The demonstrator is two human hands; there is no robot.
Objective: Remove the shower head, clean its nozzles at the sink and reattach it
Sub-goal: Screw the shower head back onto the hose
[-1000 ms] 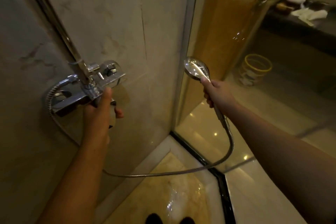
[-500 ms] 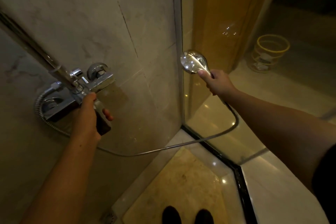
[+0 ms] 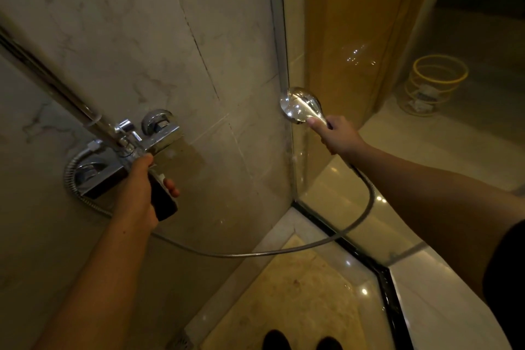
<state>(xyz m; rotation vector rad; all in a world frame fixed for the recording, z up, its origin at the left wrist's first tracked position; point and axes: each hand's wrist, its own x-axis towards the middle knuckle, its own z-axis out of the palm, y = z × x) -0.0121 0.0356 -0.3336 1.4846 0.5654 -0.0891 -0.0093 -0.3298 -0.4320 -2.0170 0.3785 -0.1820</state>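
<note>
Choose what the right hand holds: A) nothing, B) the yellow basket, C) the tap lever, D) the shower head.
D: the right hand grips the shower head by its handle, with the hose hanging below, while the left hand grips the tap lever.

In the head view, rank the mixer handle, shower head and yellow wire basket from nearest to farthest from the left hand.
1. mixer handle: gripped in the left hand, at the wall.
2. shower head: across the stall, held in the right hand.
3. yellow wire basket: beyond the glass, upper right.
</note>
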